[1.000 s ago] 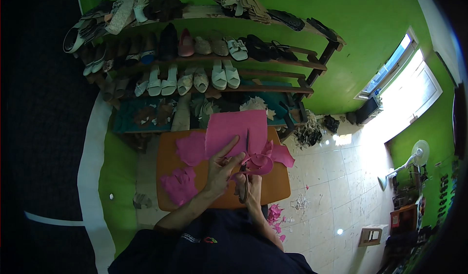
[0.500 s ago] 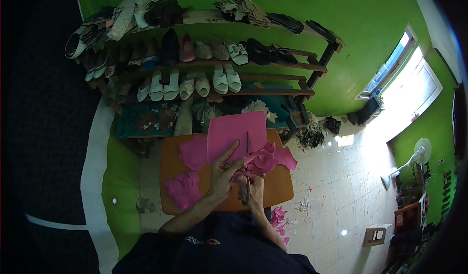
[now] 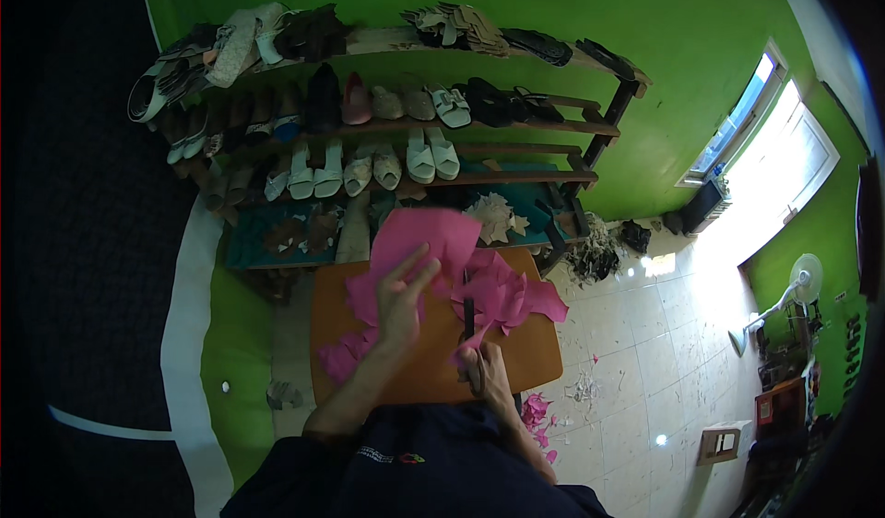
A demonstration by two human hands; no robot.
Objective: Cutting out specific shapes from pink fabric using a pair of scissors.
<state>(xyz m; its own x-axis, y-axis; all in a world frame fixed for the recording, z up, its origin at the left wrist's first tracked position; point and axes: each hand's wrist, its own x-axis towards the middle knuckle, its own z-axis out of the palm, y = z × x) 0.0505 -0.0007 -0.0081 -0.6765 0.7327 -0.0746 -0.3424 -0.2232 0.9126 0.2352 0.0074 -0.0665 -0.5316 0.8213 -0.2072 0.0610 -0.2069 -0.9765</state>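
My left hand point(image 3: 400, 308) grips a pink sheet point(image 3: 426, 235), which is raised, bent and slightly blurred; two fingers stretch over its face and the thumb is hidden. My right hand point(image 3: 490, 370) is closed around the handles of scissors point(image 3: 468, 313), their dark blades pointing away from me. A narrow pink strip hangs by the blades, close to the right hand's fingers. Crumpled pink scraps point(image 3: 512, 295) lie right of the blades, and more pink pieces point(image 3: 348, 356) are left of my left forearm. All this is over a brown tabletop point(image 3: 433, 384).
A wooden rack point(image 3: 544, 123) with sandals, shoes and stacked cut pieces stands against the green wall behind the table. Pink offcuts point(image 3: 536, 417) and other scraps litter the tiled floor at right. A white fan point(image 3: 805, 278) and a bright doorway are farther right.
My left hand has moved left and away from the scissors, lifting and bending the sheet that lay flat. My right hand and the scissors have come slightly nearer to me.
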